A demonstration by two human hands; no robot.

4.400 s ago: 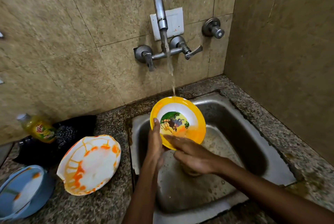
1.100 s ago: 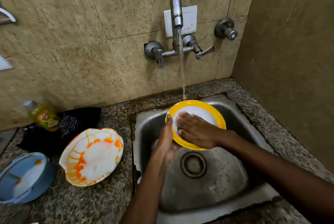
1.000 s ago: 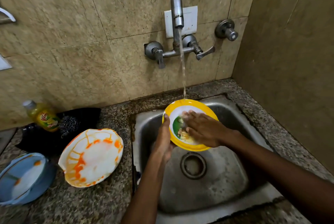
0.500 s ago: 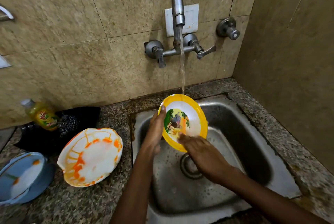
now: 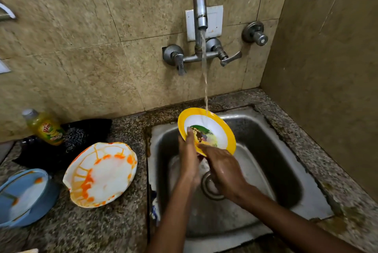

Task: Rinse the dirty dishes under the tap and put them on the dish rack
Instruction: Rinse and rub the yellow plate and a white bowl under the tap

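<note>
So the yellow-rimmed plastic plate with the cartoon print [image 5: 212, 130] was tilted up over the steel sink [image 5: 266, 150], water from the chrome wall tap [image 5: 200, 7] hitting its top edge. Left hand [image 5: 189, 158] gripped the plate's left rim, thumb across the front. Right hand [image 5: 223, 169] had its fingers [image 5: 204, 147] laid fairly straight on the lower face. An orange-stained white plate [image 5: 102, 175] and a blue plate [image 5: 24, 195] sat on the granite bench [image 5: 114, 228].

— Can you read any words here?
— Not really. The yellow plastic bottle with the grey cap [image 5: 44, 127] has a red label, but its letters are too blurry.
— And the yellow-rimmed plate [image 5: 212, 128]?
— Only a cartoon picture, no words.
</note>
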